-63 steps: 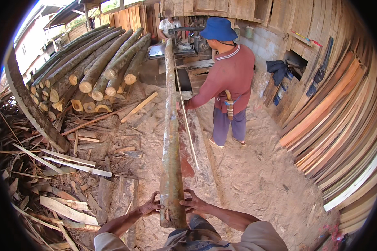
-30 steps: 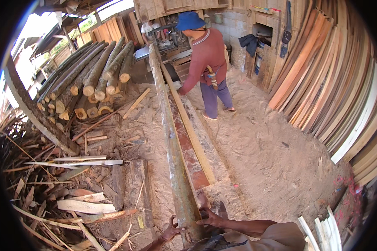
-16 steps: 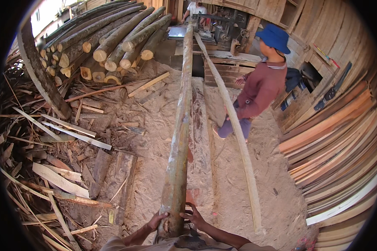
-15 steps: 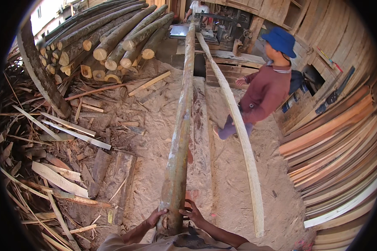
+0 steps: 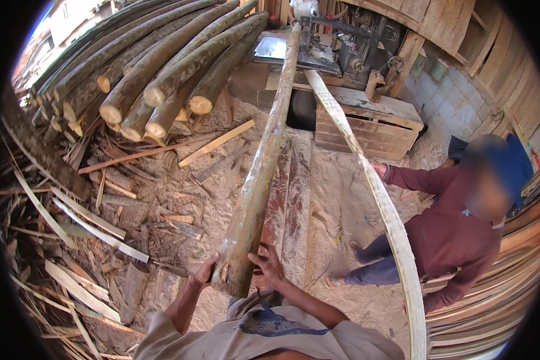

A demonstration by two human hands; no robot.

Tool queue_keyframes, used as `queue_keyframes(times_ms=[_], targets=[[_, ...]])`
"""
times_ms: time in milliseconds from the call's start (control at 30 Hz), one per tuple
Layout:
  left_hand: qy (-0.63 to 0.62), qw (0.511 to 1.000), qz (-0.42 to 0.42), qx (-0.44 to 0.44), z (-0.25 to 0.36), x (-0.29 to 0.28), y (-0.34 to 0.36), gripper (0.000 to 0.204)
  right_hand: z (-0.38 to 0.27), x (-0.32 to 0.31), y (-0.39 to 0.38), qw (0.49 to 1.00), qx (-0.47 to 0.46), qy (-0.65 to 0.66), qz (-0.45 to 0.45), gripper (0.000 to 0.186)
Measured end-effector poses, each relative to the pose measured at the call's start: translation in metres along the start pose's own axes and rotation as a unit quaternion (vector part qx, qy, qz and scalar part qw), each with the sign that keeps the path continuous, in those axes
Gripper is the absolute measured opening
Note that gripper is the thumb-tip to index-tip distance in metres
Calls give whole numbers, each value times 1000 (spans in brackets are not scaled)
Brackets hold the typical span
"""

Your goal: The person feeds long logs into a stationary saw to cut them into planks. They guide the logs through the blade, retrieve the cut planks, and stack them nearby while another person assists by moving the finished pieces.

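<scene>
A long bark-covered log (image 5: 253, 207) runs from my waist to the saw machine at the far end. My left hand (image 5: 206, 270) grips the left side of its near end. On the other side my right hand (image 5: 269, 266) presses against the log, fingers curled toward its underside. To the right, a long pale sawn slab (image 5: 385, 211) reaches from the machine's table toward me. A co-worker (image 5: 450, 228) in a blue hat and maroon top stands beside that slab, one hand close to its edge.
The saw machine (image 5: 348, 51) stands at the far end, with another person (image 5: 305, 8) behind it. Stacked logs (image 5: 162, 90) lie at the far left. Wood offcuts (image 5: 81, 291) litter the left floor; sawn boards (image 5: 486, 318) are piled at right. A wooden crate (image 5: 366, 129) sits by the machine.
The view has shifted. The co-worker now stands nearer and further right, turned more toward me, with the slab's near end further right. Both my hands remain at the log's near end.
</scene>
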State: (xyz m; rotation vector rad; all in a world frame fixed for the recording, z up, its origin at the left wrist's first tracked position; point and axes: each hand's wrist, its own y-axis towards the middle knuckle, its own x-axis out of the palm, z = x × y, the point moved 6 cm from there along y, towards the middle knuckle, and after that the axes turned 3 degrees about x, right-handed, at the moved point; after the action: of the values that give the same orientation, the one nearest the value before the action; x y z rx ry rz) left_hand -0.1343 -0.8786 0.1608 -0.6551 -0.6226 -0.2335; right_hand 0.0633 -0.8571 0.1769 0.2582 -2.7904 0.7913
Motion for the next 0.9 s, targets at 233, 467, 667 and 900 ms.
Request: queue_keyframes(times_ms=[233,467,667,900], targets=[[-266,945,51,184,109,28,219,75,-152,-72,247,999,-16,-27,-14,75],[-358,906,45,222,262,44,456,78,-208,-308,422,948,-3,-259,185,57],[-324,919,65,216,387,46,657,85,-150,-498,400,885,225,-216,345,47],[-311,902,118,275,505,102,858,94,-221,-542,524,902,324,-205,199,42]])
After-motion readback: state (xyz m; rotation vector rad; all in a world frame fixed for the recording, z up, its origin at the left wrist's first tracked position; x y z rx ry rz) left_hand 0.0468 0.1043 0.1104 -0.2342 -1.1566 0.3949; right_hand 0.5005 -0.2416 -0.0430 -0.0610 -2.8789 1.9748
